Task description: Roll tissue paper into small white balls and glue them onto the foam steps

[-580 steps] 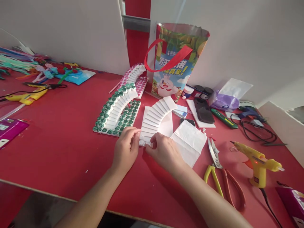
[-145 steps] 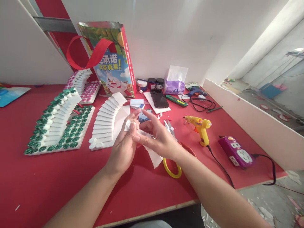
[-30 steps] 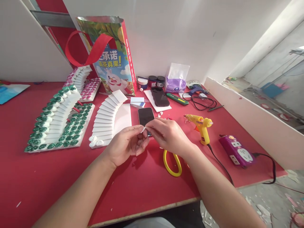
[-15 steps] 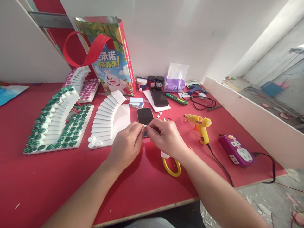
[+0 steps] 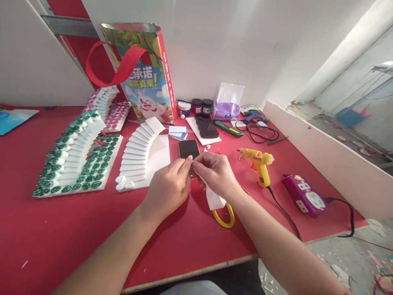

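Note:
My left hand (image 5: 170, 180) and my right hand (image 5: 216, 174) meet above a phone (image 5: 188, 148), fingertips nearly touching. Between them they pinch a small white piece, seemingly the end of a white paper strip (image 5: 214, 199) that hangs below my right palm. My fingers hide most of the pinched end. Partly under my right wrist lies a yellow-handled pair of scissors (image 5: 227, 221), its blades covered. Left of my hands is a white fan-shaped panel (image 5: 133, 162) of overlapping cards, with a few white paper rosettes (image 5: 124, 182) at its lower corner.
A yellow glue gun (image 5: 259, 162) stands at right, near a purple power strip (image 5: 307, 194). Panels with green rosettes (image 5: 89, 179) and pink rosettes (image 5: 118, 116) lie left, before a gift bag (image 5: 150, 82). Behind are a second phone (image 5: 206, 125), green cutter (image 5: 229, 128), jars (image 5: 197, 106) and tissues (image 5: 226, 110).
My left fingers have straightened over the pinched piece. More of the white paper strip shows below my right hand. The view has shifted slightly.

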`<act>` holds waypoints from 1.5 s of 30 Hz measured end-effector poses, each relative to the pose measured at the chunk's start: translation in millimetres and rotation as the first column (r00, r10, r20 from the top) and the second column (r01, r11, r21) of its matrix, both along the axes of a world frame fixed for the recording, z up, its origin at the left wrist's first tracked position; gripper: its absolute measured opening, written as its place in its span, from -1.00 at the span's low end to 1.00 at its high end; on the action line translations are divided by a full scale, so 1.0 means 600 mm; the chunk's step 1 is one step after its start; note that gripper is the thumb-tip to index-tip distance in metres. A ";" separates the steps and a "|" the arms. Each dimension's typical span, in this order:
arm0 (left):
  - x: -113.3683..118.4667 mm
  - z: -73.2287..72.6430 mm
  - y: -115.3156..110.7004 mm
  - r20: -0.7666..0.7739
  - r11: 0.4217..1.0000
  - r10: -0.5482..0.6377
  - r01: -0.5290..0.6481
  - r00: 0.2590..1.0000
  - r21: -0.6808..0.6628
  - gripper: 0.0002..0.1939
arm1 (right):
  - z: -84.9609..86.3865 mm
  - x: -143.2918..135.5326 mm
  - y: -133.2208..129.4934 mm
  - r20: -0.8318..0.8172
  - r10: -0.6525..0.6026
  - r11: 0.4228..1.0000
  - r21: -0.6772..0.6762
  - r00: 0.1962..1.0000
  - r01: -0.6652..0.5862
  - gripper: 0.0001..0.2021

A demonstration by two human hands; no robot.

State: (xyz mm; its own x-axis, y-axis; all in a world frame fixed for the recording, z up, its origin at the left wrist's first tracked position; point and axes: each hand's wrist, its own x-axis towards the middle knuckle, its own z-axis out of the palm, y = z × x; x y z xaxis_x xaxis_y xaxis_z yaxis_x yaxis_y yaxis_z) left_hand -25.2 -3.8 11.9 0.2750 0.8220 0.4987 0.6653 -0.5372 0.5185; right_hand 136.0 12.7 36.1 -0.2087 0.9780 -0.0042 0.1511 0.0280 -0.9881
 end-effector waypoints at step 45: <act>-0.004 -0.009 -0.002 0.094 0.987 -0.026 0.010 0.995 0.163 -0.71 | -0.005 -0.008 -0.009 0.190 -0.148 0.965 0.242 0.970 0.100 -0.82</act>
